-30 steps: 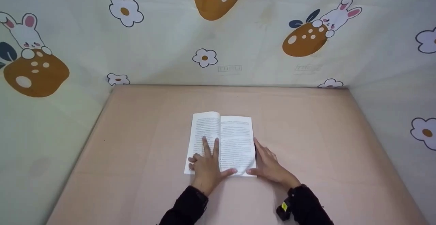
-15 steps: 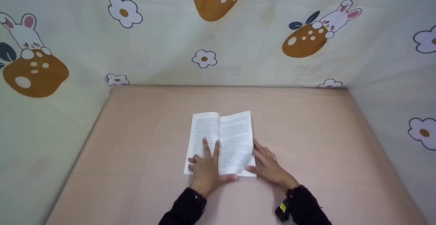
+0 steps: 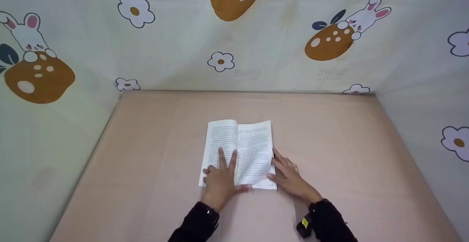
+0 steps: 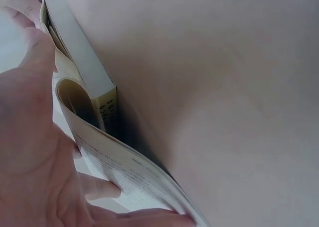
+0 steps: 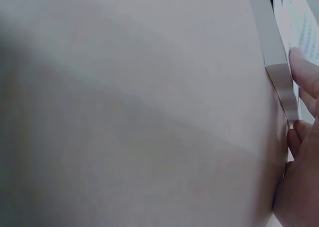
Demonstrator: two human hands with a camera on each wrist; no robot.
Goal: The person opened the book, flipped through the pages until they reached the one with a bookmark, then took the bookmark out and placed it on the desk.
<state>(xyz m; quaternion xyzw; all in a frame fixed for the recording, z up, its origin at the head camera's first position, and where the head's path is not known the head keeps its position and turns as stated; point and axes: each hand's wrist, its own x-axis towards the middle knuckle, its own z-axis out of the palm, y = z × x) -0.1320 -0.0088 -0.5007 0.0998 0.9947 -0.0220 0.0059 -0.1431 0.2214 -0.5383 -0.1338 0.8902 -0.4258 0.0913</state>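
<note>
Fingers [image 3: 222, 157] flat on open book [image 3: 253, 150], spine pointing away.

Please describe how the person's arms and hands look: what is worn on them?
Both hands, the left hand and right hand, are bare, without gloves. Both arms wear black long sleeves. A small black device with a yellow mark sits at the right wrist.
</note>
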